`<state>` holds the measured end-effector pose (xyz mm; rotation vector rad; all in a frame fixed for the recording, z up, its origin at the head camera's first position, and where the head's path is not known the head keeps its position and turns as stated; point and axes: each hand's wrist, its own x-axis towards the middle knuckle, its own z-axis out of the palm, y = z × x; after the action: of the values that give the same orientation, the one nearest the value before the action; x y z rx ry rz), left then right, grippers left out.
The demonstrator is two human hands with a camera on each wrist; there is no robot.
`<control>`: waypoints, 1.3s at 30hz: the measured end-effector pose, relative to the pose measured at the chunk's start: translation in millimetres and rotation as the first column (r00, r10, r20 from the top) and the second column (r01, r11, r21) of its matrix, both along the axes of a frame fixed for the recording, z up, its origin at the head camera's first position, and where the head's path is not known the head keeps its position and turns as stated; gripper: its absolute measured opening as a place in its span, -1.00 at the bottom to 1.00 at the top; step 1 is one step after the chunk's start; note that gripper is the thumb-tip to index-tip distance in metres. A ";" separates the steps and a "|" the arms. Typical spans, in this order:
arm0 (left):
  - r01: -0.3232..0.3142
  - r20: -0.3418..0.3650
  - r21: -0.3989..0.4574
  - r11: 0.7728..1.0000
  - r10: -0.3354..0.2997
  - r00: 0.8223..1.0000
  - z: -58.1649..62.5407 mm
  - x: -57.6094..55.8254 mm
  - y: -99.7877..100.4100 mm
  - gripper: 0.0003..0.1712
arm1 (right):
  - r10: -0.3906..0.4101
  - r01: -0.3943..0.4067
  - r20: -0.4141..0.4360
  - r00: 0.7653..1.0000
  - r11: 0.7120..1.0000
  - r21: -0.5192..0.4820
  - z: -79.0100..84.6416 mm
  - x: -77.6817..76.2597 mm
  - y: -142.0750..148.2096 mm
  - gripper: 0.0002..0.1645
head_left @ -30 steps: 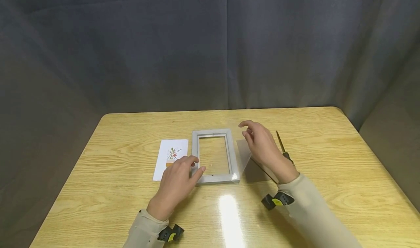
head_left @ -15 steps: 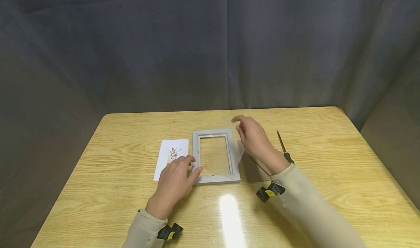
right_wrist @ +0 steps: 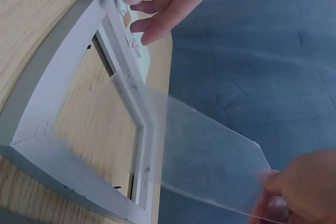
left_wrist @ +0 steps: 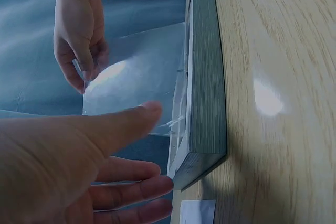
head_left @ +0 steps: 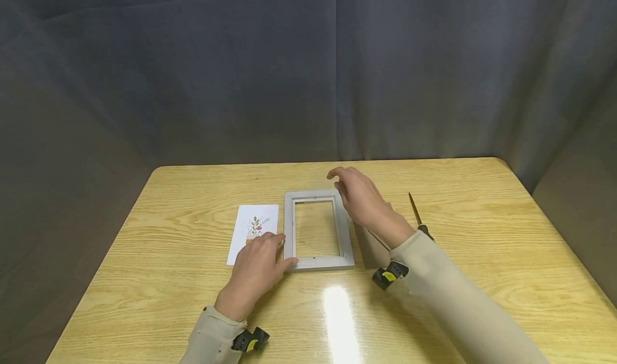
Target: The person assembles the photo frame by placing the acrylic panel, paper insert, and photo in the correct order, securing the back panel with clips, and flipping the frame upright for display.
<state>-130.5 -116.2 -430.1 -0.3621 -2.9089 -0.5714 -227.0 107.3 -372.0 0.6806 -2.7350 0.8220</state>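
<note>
A grey picture frame (head_left: pixel 289 219) lies on the table with its opening showing bare wood. My right hand (head_left: pixel 361 201) is raised over the frame's far right corner. Between its thumb and fingers it pinches one end of a clear plastic sheet (right_wrist: pixel 210 150). The sheet slants down, its lower end at the frame's opening in the right wrist view. At the frame's near left corner is my left hand (head_left: pixel 255 273), thumb and fingers extended and holding nothing. Whether its fingertips touch the frame I cannot tell.
Left of the frame lies a white card (head_left: pixel 241 219) with a printed plant, partly covered by my left hand. A brown backing board (head_left: pixel 373 246) lies to the right, partly under my right forearm. Farther right is a thin pointed tool with a dark handle (head_left: pixel 422 229).
My right hand has moved left and slightly away from me, bringing the clear sheet over the frame. More of the brown board shows. My left hand has stayed almost still.
</note>
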 end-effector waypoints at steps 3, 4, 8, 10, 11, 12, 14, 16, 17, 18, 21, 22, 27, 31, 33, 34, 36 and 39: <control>0.004 0.036 -0.017 1.000 -0.003 0.999 -0.8 0.0 -0.1 -0.28 | 0.016 -0.016 -0.002 1.000 1.000 0.008 -1.3 -1.1 -2.6 -0.66; 0.006 0.045 -0.021 1.000 -0.005 0.999 -1.0 0.1 -0.1 -0.26 | 0.022 -0.022 -0.005 1.000 1.000 0.009 -1.6 -1.3 -3.4 -0.66; 0.018 0.061 -0.023 1.000 -0.017 0.998 -1.8 1.0 -0.3 -0.23 | 0.042 -0.042 -0.028 0.999 0.999 0.010 -1.4 -1.8 -5.5 -0.66; 0.024 0.057 -0.024 0.999 -0.022 0.998 -1.9 1.1 -0.3 -0.23 | 0.048 -0.048 -0.036 0.998 0.999 0.008 -0.7 -2.1 -6.0 -0.66; 0.026 0.055 -0.026 0.999 -0.024 0.998 -1.9 1.1 -0.3 -0.23 | 0.052 -0.052 -0.039 0.998 0.999 0.006 -0.5 -2.3 -6.2 -0.67; 0.028 0.052 -0.029 0.999 -0.026 0.998 -1.8 1.0 -0.2 -0.23 | 0.059 -0.059 -0.040 0.997 0.998 0.002 -0.2 -2.5 -6.4 -0.67; 0.030 0.049 -0.034 0.999 -0.028 0.998 -1.6 1.0 -0.2 -0.23 | 0.072 -0.072 -0.038 0.997 0.997 0.000 0.1 -2.6 -7.2 -0.68; 0.031 0.048 -0.036 0.999 -0.029 0.998 -1.7 1.0 0.0 -0.23 | 0.088 -0.088 -0.036 0.995 0.996 0.000 0.0 -2.6 -8.4 -0.69; 0.031 0.049 -0.037 0.999 -0.029 0.998 -1.7 1.1 0.1 -0.23 | 0.098 -0.098 -0.035 0.995 0.995 0.002 -0.2 -2.6 -9.0 -0.70; 0.030 0.049 -0.039 0.999 -0.029 0.998 -1.8 1.1 0.1 -0.24 | 0.106 -0.106 -0.035 0.994 0.994 0.006 -0.4 -2.8 -9.5 -0.71; 0.032 0.050 -0.043 0.999 -0.029 0.998 -2.2 1.5 0.3 -0.25 | 0.125 -0.124 -0.036 0.992 0.992 0.016 -1.9 -3.5 -10.9 -0.72; 0.033 0.051 -0.044 0.999 -0.031 0.998 -2.4 1.5 0.5 -0.25 | 0.130 -0.129 -0.036 0.991 0.991 0.020 -2.3 -3.7 -11.3 -0.72; 0.034 0.060 -0.046 0.998 -0.031 0.998 -3.6 1.5 0.6 -0.27 | 0.137 -0.136 -0.036 0.990 0.990 0.041 -5.1 -5.6 -12.5 -0.73; 0.030 0.068 -0.045 0.999 -0.027 0.997 -3.9 1.5 0.4 -0.28 | 0.126 -0.123 -0.033 0.992 0.990 0.067 -8.0 -8.1 -13.0 -0.71; 0.028 0.071 -0.048 0.998 -0.025 0.997 -3.8 1.5 0.2 -0.28 | 0.121 -0.119 -0.031 0.992 0.990 0.079 -9.5 -9.0 -13.3 -0.70; 0.028 0.072 -0.048 0.998 -0.025 0.997 -3.8 1.5 0.1 -0.29 | 0.118 -0.116 -0.029 0.993 0.990 0.084 -10.0 -9.2 -13.6 -0.69; 0.028 0.073 -0.047 0.998 -0.025 0.997 -4.0 1.5 0.0 -0.29 | 0.115 -0.112 -0.029 0.993 0.989 0.094 -11.4 -9.5 -14.1 -0.69; 0.028 0.073 -0.044 0.999 -0.025 0.997 -4.2 1.7 -0.2 -0.29 | 0.116 -0.111 -0.037 0.993 0.988 0.111 -14.0 -9.9 -15.1 -0.68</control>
<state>-128.8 -116.4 -434.3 -0.3940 -2.9945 -0.5345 -236.9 92.2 -386.0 0.8728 -2.7395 0.6756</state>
